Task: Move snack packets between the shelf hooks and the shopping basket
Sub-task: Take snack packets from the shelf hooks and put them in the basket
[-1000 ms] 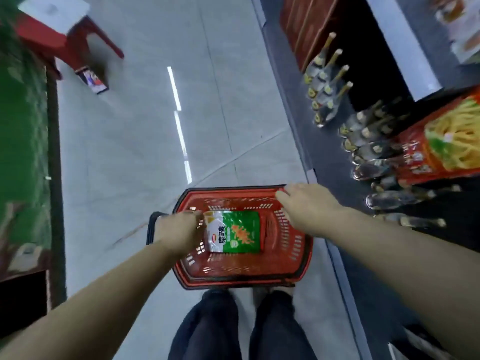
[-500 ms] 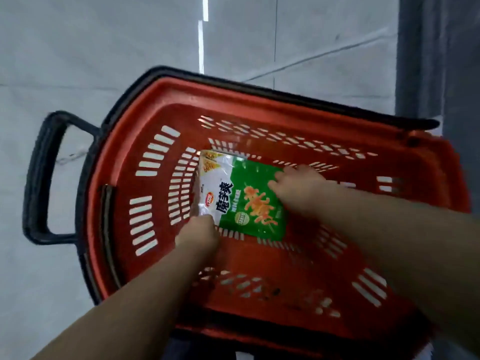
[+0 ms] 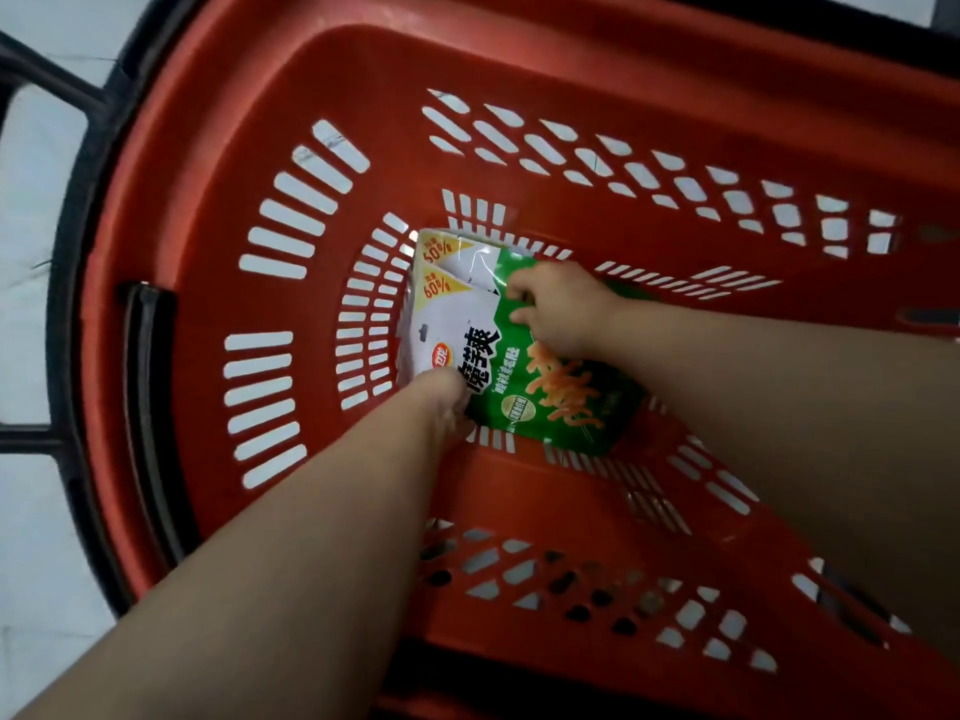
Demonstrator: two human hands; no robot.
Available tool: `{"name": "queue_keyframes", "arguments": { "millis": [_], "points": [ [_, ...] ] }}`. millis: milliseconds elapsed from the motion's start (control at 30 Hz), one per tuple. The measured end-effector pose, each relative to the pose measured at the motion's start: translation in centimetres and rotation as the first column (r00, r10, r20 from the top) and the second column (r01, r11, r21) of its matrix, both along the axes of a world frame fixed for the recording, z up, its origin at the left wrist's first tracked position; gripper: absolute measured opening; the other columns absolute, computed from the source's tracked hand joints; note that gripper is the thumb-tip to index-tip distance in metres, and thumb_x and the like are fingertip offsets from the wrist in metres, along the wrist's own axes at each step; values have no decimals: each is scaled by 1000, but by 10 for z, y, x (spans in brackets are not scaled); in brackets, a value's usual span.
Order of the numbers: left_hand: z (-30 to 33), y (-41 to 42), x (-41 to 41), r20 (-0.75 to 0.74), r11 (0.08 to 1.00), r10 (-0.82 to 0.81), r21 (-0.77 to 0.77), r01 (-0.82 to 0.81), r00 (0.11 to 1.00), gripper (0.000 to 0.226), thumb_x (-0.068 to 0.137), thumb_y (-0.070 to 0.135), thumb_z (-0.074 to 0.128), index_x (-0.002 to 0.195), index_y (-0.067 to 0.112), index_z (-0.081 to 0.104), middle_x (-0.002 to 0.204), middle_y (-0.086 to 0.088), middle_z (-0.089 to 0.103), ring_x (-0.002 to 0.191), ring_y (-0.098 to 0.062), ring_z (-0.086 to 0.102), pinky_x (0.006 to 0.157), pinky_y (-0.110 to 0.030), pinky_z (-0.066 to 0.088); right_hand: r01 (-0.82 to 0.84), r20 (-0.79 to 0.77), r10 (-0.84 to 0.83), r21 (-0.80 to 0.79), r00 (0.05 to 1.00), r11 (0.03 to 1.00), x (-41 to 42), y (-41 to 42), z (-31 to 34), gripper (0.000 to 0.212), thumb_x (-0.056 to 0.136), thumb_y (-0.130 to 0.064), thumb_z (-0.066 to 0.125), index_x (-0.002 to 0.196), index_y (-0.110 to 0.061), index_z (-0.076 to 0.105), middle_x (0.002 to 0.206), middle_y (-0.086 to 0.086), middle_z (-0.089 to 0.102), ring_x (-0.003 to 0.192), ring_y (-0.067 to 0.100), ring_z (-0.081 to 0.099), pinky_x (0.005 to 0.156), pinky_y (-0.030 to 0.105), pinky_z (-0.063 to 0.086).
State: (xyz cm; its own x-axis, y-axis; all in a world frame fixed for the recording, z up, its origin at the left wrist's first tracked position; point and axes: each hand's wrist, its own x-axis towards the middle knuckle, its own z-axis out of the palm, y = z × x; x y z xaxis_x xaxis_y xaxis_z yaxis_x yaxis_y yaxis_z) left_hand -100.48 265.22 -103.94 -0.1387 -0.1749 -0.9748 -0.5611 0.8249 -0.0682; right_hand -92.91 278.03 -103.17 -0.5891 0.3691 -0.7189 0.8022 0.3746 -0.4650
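A red plastic shopping basket (image 3: 218,200) fills the view from above. On its floor lies a green and white snack packet (image 3: 571,407) with orange sticks printed on it. A second packet of the same kind (image 3: 441,246) peeks out beneath its top left corner. My left hand (image 3: 441,400) reaches down and grips the top packet's lower left edge, fingertips hidden under it. My right hand (image 3: 563,309) has its fingers curled on the packet's upper middle, pinching the film. No shelf hooks are in view.
The basket's black pull handle (image 3: 36,85) sticks out at the left over pale floor tiles (image 3: 31,210). A black carrying handle (image 3: 148,387) lies folded against the left inner wall. The slotted basket walls rise on all sides around my forearms.
My head has dropped much closer to the basket. Both hands went from the basket rim down onto the packet, and the right hand has slid toward the packet's top.
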Motion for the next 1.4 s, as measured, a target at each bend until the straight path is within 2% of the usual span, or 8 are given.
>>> {"name": "queue_keyframes", "arguments": {
  "millis": [133, 433, 533, 700, 867, 1000, 1300, 1400],
  "points": [
    [-4, 2, -7, -61, 996, 92, 6, -92, 994, 24, 98, 1, 34, 76, 5, 43, 73, -5, 45, 69, -16, 45, 68, -28, 43, 182, -70, -190, -100, 979, 978, 14, 1, 16, 25, 98, -11, 47, 121, -20, 54, 109, -1, 55, 76, 6, 52, 55, 19, 35],
    [18, 12, -11, -7, 961, 100, 260, -94, 995, 42, 87, -3, 52, 126, 12, 48, 126, -10, 58, 112, -27, 60, 96, -38, 51, 581, -110, -668, -402, 736, 707, 72, -6, 53, 12, 99, -12, 46, 109, -12, 51, 120, 14, 62, 106, 23, 61, 96, 39, 48],
    [38, 21, -3, -64, 897, 72, 441, -37, 995, 19, 97, 1, 44, 95, 18, 51, 95, -1, 64, 84, -11, 63, 63, -17, 55, 666, -141, -782, -447, 607, 597, 85, -9, 67, 8, 98, -7, 45, 101, -10, 51, 97, 10, 68, 83, 23, 65, 79, 35, 53],
    [66, 13, -8, -295, 792, -83, 560, 243, 952, 19, 97, 18, 54, 78, 17, 52, 94, -3, 69, 91, -13, 65, 80, -24, 47, 734, -176, -799, -320, 575, 599, 104, -14, 84, 21, 95, -8, 52, 78, -18, 47, 68, -5, 59, 52, -7, 54, 58, 16, 45],
    [126, 23, -22, -492, 646, -215, 576, 501, 844, 22, 92, 10, 61, 71, 14, 58, 51, 13, 57, 53, 3, 56, 57, -12, 46, 752, -160, -783, -218, 601, 622, 115, -18, 123, 16, 89, -17, 62, 105, -16, 63, 98, 13, 71, 92, 28, 67, 86, 47, 53],
    [184, 43, -37, -573, 495, -301, 590, 638, 763, 26, 89, 10, 65, 65, 17, 59, 54, 14, 60, 53, 4, 56, 56, -9, 44, 794, -194, -832, -250, 520, 554, 118, -15, 171, 21, 91, -12, 60, 112, -11, 63, 86, -2, 68, 80, 12, 65, 81, 34, 55],
    [333, 111, -49, -698, 179, -375, 591, 787, 610, 37, 90, 23, 64, 57, 15, 50, 50, 6, 50, 49, -8, 51, 50, -20, 43, 858, -341, -857, -209, 386, 470, 130, 17, 325, 10, 91, -13, 61, 84, -21, 62, 58, -10, 65, 71, 21, 67, 79, 45, 57],
    [384, 135, -48, -727, 104, -323, 608, 787, 605, 38, 89, 23, 67, 57, 12, 49, 55, -1, 51, 61, -13, 56, 67, -36, 57, 875, -419, -826, -131, 377, 466, 135, 29, 379, 16, 90, -22, 62, 77, -14, 59, 67, 13, 67, 81, 41, 66, 79, 55, 54]
  ]
}}
